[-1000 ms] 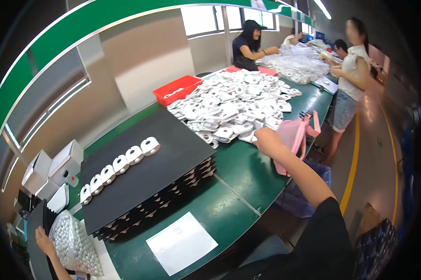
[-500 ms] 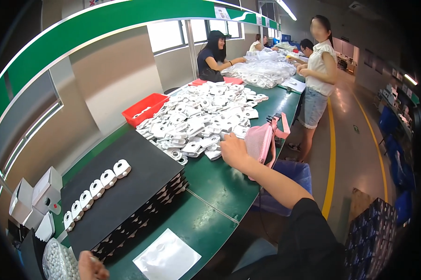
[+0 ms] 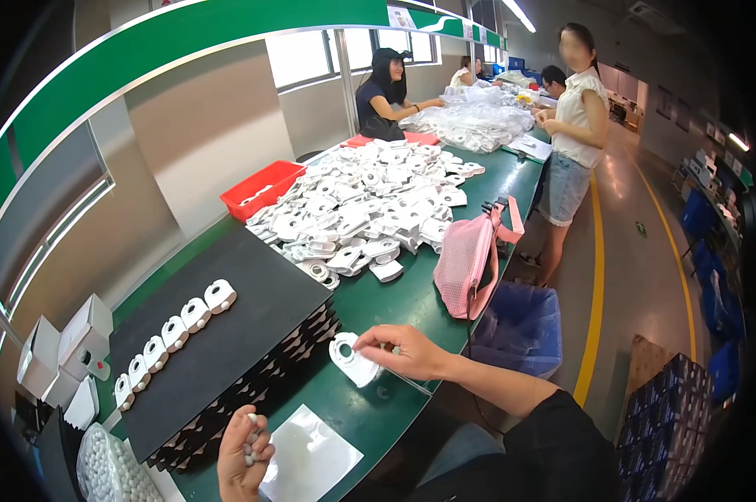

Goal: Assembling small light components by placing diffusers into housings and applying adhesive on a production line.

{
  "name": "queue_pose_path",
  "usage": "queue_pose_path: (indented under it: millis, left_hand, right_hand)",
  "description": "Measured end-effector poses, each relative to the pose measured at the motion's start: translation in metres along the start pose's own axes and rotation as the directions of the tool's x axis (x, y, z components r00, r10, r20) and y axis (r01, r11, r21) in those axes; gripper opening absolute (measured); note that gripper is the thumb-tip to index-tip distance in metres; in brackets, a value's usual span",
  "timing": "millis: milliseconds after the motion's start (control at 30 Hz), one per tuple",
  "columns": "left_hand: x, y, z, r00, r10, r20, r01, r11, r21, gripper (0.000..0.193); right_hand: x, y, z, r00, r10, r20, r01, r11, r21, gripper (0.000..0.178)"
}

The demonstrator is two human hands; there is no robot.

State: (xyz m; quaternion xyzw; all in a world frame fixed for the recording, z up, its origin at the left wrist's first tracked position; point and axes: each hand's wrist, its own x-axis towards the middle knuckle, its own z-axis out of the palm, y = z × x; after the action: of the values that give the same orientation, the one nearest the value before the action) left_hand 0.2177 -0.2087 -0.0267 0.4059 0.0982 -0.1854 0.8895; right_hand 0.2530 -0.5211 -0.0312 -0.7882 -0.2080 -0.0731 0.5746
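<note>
My right hand [image 3: 413,352] pinches a white plastic housing [image 3: 356,369] by its edge, above the green table [image 3: 395,315]. The housing has a rounded end with a large round hole. Lower left, my left hand [image 3: 237,464] has its fingers curled round small white balls [image 3: 249,454], near a clear plastic sheet [image 3: 311,452]. Beside it rises a stack of black boards [image 3: 236,343], with a row of similar white housings [image 3: 174,333] on the top one. Beyond my right hand spreads a large heap of white housings [image 3: 370,197].
A bag of white balls [image 3: 110,473] sits at the lower left, below white boxes [image 3: 64,351]. At the heap's left stands a red bin [image 3: 261,191]. A pink mesh bag [image 3: 464,263] lies by the table edge, above a lined blue bin [image 3: 520,326]. Several people work further along.
My right hand has come back from the heap toward me with a white housing. My left hand has risen and moved right, so the balls in it now show.
</note>
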Motion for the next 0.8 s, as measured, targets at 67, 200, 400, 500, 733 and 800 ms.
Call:
queue_pose_path:
  millis: [67, 200, 400, 500, 733, 800]
  left_hand:
    - [0.010, -0.009, -0.008, 1.000, -0.007, -0.010, 0.007, 1.000, -0.001, 0.016]
    - [0.006, -0.017, -0.028, 0.999, 0.038, -0.014, -0.039, 0.997, -0.067, 0.016]
    - [0.017, -0.013, -0.029, 0.997, 0.078, 0.015, -0.076, 0.993, -0.088, 0.022]
    - [0.013, -0.006, -0.022, 0.992, 0.121, -0.044, -0.123, 0.992, -0.039, 0.025]
    - [0.011, -0.007, -0.032, 0.974, 0.225, -0.018, -0.225, 0.972, -0.061, 0.024]
    - [0.012, -0.006, -0.030, 0.976, 0.215, -0.030, -0.216, 0.974, -0.061, 0.023]
  right_hand:
    - [-0.004, 0.003, 0.002, 0.998, 0.021, 0.057, -0.020, 1.000, -0.021, 0.024]
    - [0.000, 0.006, 0.020, 0.999, -0.027, 0.027, 0.030, 0.994, -0.108, 0.047]
    - [0.014, -0.006, 0.027, 0.982, 0.067, 0.176, -0.031, 0.980, -0.199, 0.016]
    - [0.021, -0.011, 0.055, 0.960, 0.073, 0.272, -0.082, 0.996, 0.021, 0.012]
    - [0.016, 0.001, 0.120, 0.880, 0.104, 0.463, -0.246, 0.934, 0.258, 0.012]
    - [0.018, 0.007, 0.125, 0.878, 0.120, 0.464, -0.256, 0.936, 0.243, 0.013]
